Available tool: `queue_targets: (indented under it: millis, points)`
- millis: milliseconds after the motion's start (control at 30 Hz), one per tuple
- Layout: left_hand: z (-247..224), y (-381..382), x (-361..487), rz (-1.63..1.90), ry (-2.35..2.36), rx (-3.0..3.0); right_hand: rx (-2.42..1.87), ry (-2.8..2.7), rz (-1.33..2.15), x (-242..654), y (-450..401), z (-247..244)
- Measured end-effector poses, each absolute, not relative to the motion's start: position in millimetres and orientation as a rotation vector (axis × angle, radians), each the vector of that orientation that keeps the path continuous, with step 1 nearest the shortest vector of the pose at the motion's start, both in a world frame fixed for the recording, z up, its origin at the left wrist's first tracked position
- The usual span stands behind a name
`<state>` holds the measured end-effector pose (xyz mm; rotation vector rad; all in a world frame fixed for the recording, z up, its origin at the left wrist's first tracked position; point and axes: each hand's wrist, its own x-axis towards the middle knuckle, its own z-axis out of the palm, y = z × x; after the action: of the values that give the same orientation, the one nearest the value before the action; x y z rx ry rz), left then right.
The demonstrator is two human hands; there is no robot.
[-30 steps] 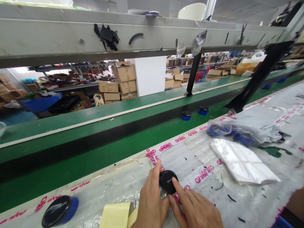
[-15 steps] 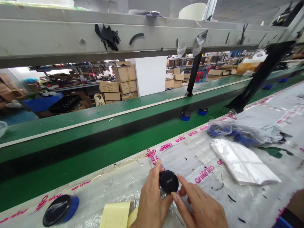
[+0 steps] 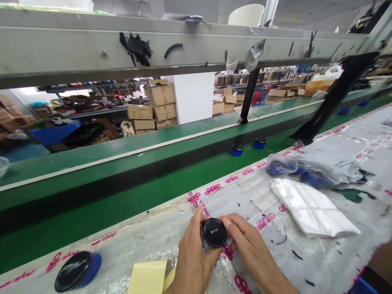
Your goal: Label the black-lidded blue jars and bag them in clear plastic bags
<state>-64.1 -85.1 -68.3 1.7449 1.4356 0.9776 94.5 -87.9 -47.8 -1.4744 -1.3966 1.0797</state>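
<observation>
A small round piece with a glossy black top (image 3: 214,232) is held between my two hands above the covered table. Clear plastic shows along its left and lower edge. My left hand (image 3: 196,249) is closed around its left side, with the thumb below and the index finger pointing up. Fingers of my right hand (image 3: 241,234) press on its upper right edge; some of them are hidden behind the palm. Left of my hands lies a yellow printed paper slip (image 3: 147,277). A larger-looking round piece with a black top and blue side (image 3: 74,270) rests at the lower left.
Beyond the table runs a green conveyor belt (image 3: 171,179) with black-and-blue round pieces (image 3: 237,150) on it. Bagged blue rings (image 3: 314,179) and a stack of white plastic bags (image 3: 315,210) lie to the right. A grey beam (image 3: 196,47) crosses overhead; a black post (image 3: 333,100) stands right.
My right hand has shifted its grip from the lower right of the black-topped piece to its upper right edge. The piece has moved slightly left.
</observation>
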Motion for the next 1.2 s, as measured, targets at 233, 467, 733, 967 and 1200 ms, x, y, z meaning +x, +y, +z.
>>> queue_targets:
  millis: [233, 467, 733, 967, 1200]
  points:
    - [-64.6, -82.8, -63.3, 0.964, 1.495, 1.682, -1.548, -1.488, 1.000, 94.1, -77.6, -46.3]
    - [-62.7, -83.8, -61.1, 0.923, 1.549, 1.638, -1.483, -1.586, 0.827, 110.0, -76.5, -52.9]
    - [-67.9, -86.3, -65.9, 0.899, 1.499, 1.647, -1.115, -2.196, -0.049, 110.7, -97.8, -55.0]
    - [-64.6, -86.0, -65.9, 0.886, 1.520, 1.686, -1.178, -2.161, -0.077, 105.4, -101.1, -61.7]
    - [-57.4, -88.5, -62.5, 0.912, 1.521, 1.643, -1.459, -1.811, 0.350, 120.7, -98.7, -56.6]
